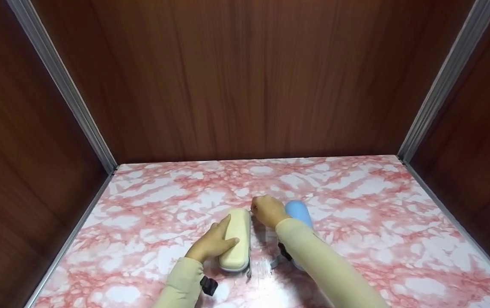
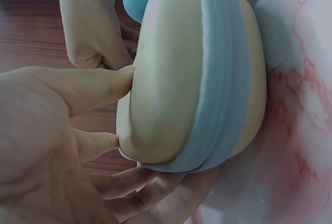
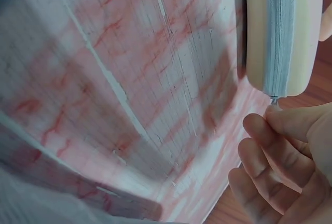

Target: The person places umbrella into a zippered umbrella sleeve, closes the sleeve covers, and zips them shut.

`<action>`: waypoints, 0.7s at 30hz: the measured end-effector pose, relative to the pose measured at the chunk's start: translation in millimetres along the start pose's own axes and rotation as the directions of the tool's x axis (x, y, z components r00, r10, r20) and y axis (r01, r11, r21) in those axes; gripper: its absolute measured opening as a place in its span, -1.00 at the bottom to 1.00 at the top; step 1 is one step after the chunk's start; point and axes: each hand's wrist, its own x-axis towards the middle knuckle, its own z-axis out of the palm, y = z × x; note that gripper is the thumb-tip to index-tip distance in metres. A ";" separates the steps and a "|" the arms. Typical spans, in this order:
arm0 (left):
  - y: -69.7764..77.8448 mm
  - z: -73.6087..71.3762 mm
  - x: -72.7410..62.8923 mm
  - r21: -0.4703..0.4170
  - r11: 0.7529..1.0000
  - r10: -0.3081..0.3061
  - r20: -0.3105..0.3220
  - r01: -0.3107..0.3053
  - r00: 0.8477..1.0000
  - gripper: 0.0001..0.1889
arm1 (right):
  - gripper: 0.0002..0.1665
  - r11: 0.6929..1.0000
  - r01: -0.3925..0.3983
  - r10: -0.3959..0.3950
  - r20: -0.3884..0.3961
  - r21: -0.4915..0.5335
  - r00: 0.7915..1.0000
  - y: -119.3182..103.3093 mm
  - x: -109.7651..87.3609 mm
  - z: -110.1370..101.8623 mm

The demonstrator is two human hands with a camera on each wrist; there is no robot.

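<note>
A cream zippered case (image 1: 235, 244) with a grey-blue zipper band (image 2: 220, 73) lies lengthwise on the table. My left hand (image 1: 214, 243) holds it from the left side, thumb and a finger on its top. In the left wrist view the other fingers reach round its lower side. At the case's far end, my right hand (image 1: 268, 210) pinches the small metal zipper pull (image 3: 274, 101) between thumb and index finger. The zipper band looks closed along the stretch in the right wrist view.
A blue case (image 1: 298, 211) lies to the right, partly hidden under the right forearm. The table (image 1: 150, 239) has a red-and-white marbled surface. Dark wood panels (image 1: 245, 85) stand at the back and both sides, with grey metal strips at the corners.
</note>
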 end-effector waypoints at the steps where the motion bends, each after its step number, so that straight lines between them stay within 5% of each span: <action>1: -0.1 0.2 0.0 0.001 1.000 0.003 0.002 -0.003 1.000 -0.16 | -0.93 1.000 0.000 0.000 -0.005 0.000 1.000 -0.2 0.2 0.1; 8: 0.4 0.2 0.1 -0.009 1.000 0.017 -0.001 -0.017 1.000 -0.16 | -0.91 0.996 -0.030 0.032 -0.026 0.084 0.999 2.2 5.7 3.9; 12: 0.1 0.5 -0.2 -0.022 1.000 -0.005 0.013 0.005 1.000 -0.16 | -0.92 0.968 -0.054 0.063 -0.026 0.244 0.998 7.3 7.6 7.7; 17: 0.6 0.5 0.5 -0.040 0.998 -0.052 0.045 0.053 0.998 -0.14 | -0.91 0.833 -0.187 0.187 0.052 0.520 0.981 13.6 6.5 8.8; 21: 0.7 0.4 0.2 -0.018 0.999 -0.050 0.036 0.051 0.998 -0.16 | -0.90 0.732 -0.291 0.271 0.128 0.617 0.954 16.1 5.6 9.7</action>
